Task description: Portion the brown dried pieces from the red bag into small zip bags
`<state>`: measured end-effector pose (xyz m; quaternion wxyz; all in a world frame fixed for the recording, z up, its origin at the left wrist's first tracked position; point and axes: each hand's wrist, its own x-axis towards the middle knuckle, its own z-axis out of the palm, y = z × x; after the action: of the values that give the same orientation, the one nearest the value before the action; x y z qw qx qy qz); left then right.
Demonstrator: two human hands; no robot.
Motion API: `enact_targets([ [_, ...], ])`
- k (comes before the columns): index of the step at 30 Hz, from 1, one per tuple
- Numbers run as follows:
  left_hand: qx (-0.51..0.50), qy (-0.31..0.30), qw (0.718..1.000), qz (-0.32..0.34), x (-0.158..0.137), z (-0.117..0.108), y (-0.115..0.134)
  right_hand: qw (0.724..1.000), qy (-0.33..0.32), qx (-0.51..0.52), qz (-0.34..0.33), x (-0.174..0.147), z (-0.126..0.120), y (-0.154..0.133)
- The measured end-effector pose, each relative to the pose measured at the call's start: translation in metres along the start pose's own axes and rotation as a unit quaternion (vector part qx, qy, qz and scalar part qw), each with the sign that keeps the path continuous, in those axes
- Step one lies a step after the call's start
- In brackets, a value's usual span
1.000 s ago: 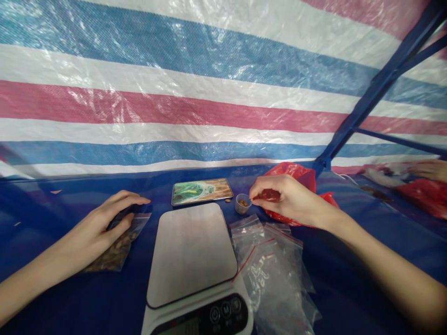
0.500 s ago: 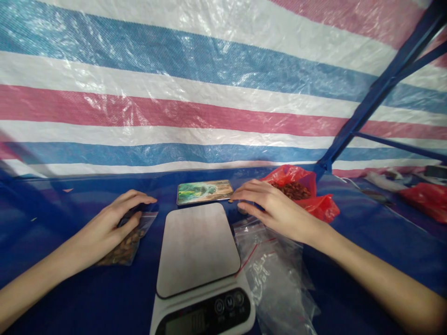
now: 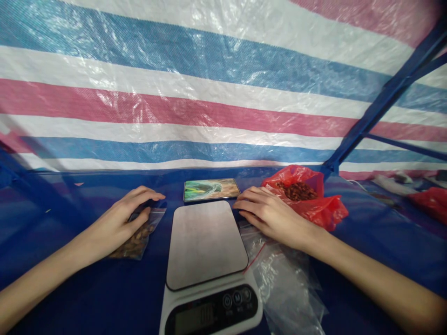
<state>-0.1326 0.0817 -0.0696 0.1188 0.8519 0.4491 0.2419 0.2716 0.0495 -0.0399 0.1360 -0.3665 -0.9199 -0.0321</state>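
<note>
Left hand (image 3: 127, 216) lies palm down, fingers loosely spread, flat on a small clear bag of nuts (image 3: 138, 236); it presses the bag rather than pinching it. The bag rests on the blue bench (image 3: 70, 288), left of the scale (image 3: 209, 265) and just beside it.

Right hand (image 3: 270, 215) lies palm down at the scale's far right corner, fingers extended and close together, tips pointing left toward the phone (image 3: 211, 190). Whether anything sits under the palm cannot be told. The heel of this hand rests on a pile of empty clear bags (image 3: 282, 284), which spreads along the right side of the scale.

Scale platform is bare; display is not readable. Phone lies flat just behind the scale, screen lit. A red bag (image 3: 307, 197) holding brown pieces sits open just right of the right hand. Striped tarp (image 3: 209, 93) forms the back wall.
</note>
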Motion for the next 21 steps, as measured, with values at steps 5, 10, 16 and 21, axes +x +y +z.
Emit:
enact_targets([
  [5, -0.002, 0.001, 1.000, -0.005, 0.000, 0.001, -0.001, 1.000, 0.025, 0.008, 0.004, 0.003, 0.005, -0.001],
  [10, 0.005, 0.005, 1.000, -0.003, 0.002, 0.000, 0.001, 0.999, 0.048, 0.023, -0.003, 0.006, 0.008, -0.004],
  [16, 0.014, 0.008, 1.000, 0.004, 0.003, -0.001, 0.002, 0.969, 0.241, 0.052, 0.023, 0.000, -0.017, 0.002],
  [21, 0.018, 0.010, 1.000, 0.007, 0.002, -0.002, 0.002, 0.960, 0.257, 0.097, 0.050, -0.005, -0.034, 0.022],
])
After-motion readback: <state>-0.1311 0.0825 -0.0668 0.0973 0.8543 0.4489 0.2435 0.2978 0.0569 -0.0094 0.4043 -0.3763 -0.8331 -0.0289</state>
